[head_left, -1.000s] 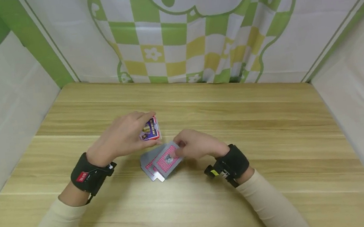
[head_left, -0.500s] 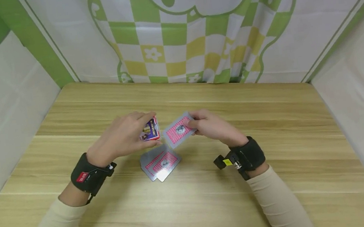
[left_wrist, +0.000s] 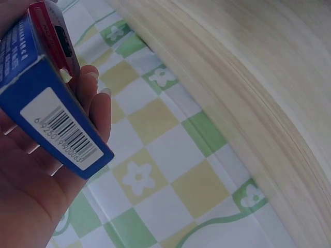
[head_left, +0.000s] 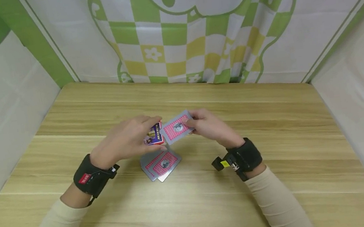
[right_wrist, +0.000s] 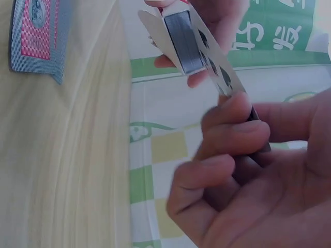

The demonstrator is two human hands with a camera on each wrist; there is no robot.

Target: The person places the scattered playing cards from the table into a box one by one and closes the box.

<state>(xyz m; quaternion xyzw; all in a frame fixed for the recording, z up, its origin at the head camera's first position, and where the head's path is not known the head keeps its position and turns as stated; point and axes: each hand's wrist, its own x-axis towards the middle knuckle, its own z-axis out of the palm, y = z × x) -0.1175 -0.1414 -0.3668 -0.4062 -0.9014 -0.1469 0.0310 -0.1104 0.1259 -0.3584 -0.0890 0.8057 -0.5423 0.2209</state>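
Note:
My left hand [head_left: 125, 141] grips a blue and red playing-card box [head_left: 153, 134] between thumb and fingers. A printed barcode shows on the box's end in the left wrist view. The right wrist view looks into the opposite, open end, where a stack of cards [right_wrist: 183, 44] sits inside beside a raised flap [right_wrist: 155, 31]. My right hand [head_left: 213, 126] pinches a red-backed playing card [head_left: 176, 127], its far edge right at the box's open end. The card's underside shows black spades in the right wrist view. Below the box, several more playing cards [head_left: 165, 164] lie overlapping, backs up.
The wooden table [head_left: 195, 211] spreads around both hands. A green, white and yellow checkered cloth [head_left: 175, 34] hangs along its back edge, and pale panels [head_left: 349, 49] stand at the sides.
My right hand has lifted the playing card off the pile on the table and brought it up to the box. The left hand has shifted slightly right and nearer with the box.

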